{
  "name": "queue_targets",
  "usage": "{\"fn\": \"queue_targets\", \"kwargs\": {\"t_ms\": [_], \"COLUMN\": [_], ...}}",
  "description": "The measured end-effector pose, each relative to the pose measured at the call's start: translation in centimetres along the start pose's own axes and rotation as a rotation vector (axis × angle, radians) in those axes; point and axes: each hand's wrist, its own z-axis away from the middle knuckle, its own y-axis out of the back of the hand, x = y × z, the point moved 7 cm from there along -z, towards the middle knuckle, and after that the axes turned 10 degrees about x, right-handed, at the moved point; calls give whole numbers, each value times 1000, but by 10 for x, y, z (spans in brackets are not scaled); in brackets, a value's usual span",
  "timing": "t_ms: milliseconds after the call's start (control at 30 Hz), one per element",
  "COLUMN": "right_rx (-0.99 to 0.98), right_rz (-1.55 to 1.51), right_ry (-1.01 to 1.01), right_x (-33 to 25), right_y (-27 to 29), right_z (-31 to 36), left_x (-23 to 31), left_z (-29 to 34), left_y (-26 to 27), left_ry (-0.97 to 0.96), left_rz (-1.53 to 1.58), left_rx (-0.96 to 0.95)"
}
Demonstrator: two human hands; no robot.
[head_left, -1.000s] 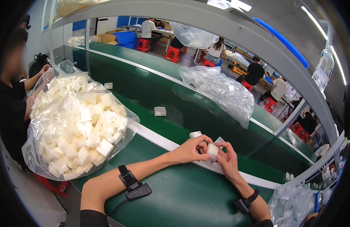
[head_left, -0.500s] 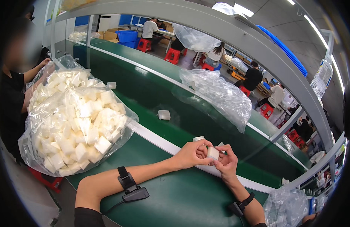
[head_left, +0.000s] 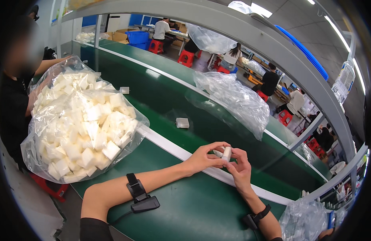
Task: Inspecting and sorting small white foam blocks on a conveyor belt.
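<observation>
Over the white edge strip between the green table and the green belt, my left hand (head_left: 204, 159) and my right hand (head_left: 240, 170) meet at a small white block (head_left: 226, 154). Fingers of both hands pinch it, and its narrow side shows. Part of the block is hidden behind the fingers. To the left, a large clear plastic bag (head_left: 142, 119) bulges with many cream-white blocks (head_left: 88, 157). On the belt farther away lie a small whitish block (head_left: 182, 123) and another one (head_left: 124, 90).
A grey metal frame (head_left: 217, 22) arches over the belt (head_left: 161, 140). Crumpled clear plastic (head_left: 233, 96) drapes on the far ledge, and more plastic (head_left: 303, 219) lies at lower right. A co-worker's arm (head_left: 53, 64) reaches behind the bag. People on red stools sit beyond.
The block in my hands has been turned, now showing a narrower side. The loose blocks on the belt have shifted right. The co-worker's arm at the bag has moved.
</observation>
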Motion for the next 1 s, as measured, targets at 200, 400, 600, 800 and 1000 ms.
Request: {"fn": "queue_targets", "kwargs": {"t_ms": [200,400,600,800,1000], "right_rx": [-67,-72,-42,-71,1], "right_rz": [197,29,-207,-152,-153], "right_ry": [13,-38,-148,-192,-110], "right_x": [4,-3,5,7,-2], "right_y": [-6,-8,-3,-6,-2], "right_z": [3,1,-1,-1,-1], "left_x": [0,-9,-4,6,14], "left_z": [-3,-4,-8,-5,-1], "left_y": [6,10,13,9,3], "left_ry": [-120,-75,-121,-234,-408], "left_rz": [-20,-336,-164,-216,-359], "left_rx": [55,118,71,20,98]}}
